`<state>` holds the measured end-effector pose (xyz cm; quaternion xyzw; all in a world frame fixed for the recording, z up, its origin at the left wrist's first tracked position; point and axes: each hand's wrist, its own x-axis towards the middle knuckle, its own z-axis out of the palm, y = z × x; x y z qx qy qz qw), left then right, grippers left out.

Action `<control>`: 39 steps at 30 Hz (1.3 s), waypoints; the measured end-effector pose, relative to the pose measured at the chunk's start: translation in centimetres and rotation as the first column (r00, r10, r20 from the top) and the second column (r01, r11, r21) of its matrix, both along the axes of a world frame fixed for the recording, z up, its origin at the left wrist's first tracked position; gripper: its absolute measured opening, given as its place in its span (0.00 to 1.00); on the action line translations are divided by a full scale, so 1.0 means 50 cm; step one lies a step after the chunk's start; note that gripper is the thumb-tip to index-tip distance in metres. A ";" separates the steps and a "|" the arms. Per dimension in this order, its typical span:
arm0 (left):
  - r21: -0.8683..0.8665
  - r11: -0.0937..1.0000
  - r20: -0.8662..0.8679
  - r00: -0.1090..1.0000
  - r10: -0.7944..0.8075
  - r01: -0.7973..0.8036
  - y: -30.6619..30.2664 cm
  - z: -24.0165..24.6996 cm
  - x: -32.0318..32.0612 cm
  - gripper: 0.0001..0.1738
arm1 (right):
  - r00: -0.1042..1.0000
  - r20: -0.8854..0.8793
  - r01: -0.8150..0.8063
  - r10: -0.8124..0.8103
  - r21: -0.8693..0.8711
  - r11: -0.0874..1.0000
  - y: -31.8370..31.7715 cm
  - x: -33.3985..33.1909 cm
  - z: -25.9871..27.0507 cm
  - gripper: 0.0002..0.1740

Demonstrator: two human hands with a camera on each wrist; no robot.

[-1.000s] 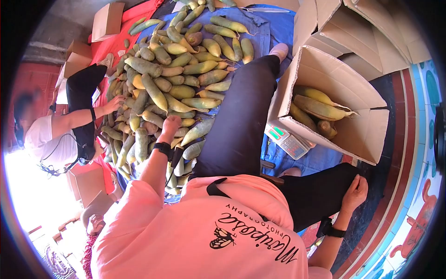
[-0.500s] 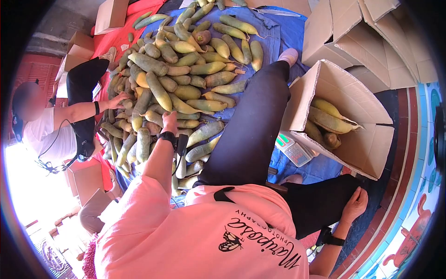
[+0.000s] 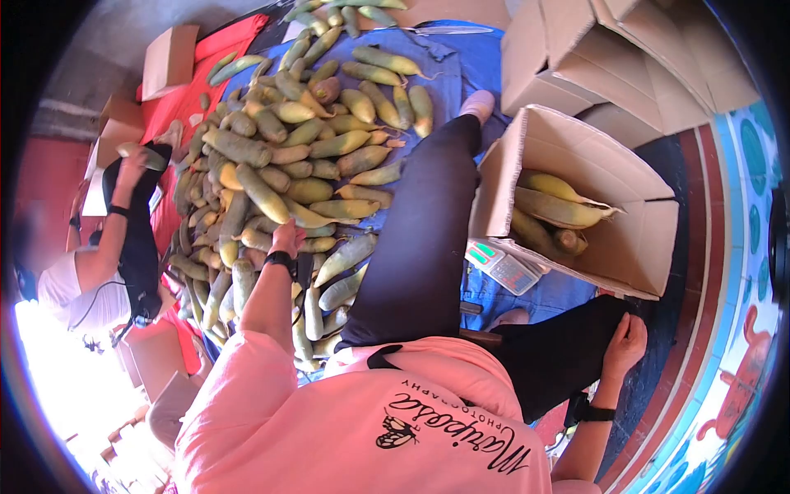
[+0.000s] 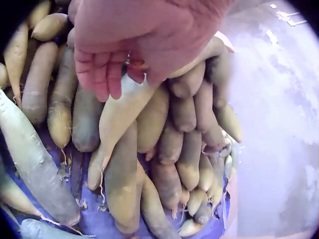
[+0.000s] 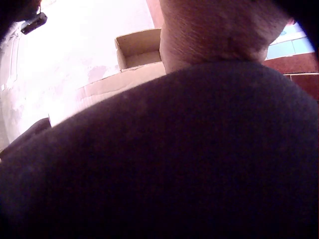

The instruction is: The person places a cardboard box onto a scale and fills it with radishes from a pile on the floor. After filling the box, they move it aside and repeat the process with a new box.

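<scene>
In the head view my left hand (image 3: 288, 239) is over a large heap of green radishes (image 3: 317, 191), beside the yellow end of a long radish (image 3: 262, 193). Seen from the left wrist, the left hand (image 4: 144, 40) has loosely bent fingers, with thumb and fingers apart just above a pale radish (image 4: 124, 109). Its fingertips overlap that radish's upper end. My right hand (image 3: 627, 346) rests on my knee, fingers relaxed and holding nothing. The right wrist view shows only part of that hand (image 5: 214, 35) behind dark trouser cloth.
An open cardboard box (image 3: 650, 243) with several radishes (image 3: 564, 206) stands on a digital scale (image 3: 512, 272) to the right. More cartons (image 3: 609, 78) are stacked behind it. At left, another person (image 3: 86, 272) holds a radish (image 3: 141, 155). Blue sheeting (image 3: 477, 66) lies under the heap.
The other person's hand has left the heap and now holds a radish up near the cartons at left. My left hand stays at the heap; my right hand stays on the knee.
</scene>
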<state>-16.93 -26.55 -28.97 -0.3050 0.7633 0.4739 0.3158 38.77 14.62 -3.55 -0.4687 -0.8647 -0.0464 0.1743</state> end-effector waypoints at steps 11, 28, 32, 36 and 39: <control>0.279 0.959 -0.476 0.862 0.176 -0.042 0.080 0.339 0.050 0.20 | 0.994 -0.108 0.011 -0.007 0.031 0.999 -0.010 -0.004 0.014 0.06; 0.238 0.170 -0.939 0.271 -0.210 0.956 0.445 0.885 0.292 0.19 | 0.952 -0.305 0.013 0.002 0.046 0.999 -0.010 0.013 0.015 0.07; 0.516 -0.038 -0.748 0.429 -0.507 0.856 0.613 0.834 0.357 0.17 | 0.939 -0.342 0.025 -0.011 0.038 0.999 -0.012 0.023 0.013 0.07; 0.579 -0.155 -0.602 0.291 -0.743 0.801 0.758 0.743 0.460 0.15 | 0.932 -0.363 0.044 -0.024 0.048 0.998 -0.014 0.032 0.011 0.07; 0.550 -0.228 -0.592 0.183 -0.785 0.803 0.830 0.701 0.532 0.16 | 0.916 -0.399 0.050 -0.025 0.053 0.997 -0.012 0.037 0.010 0.07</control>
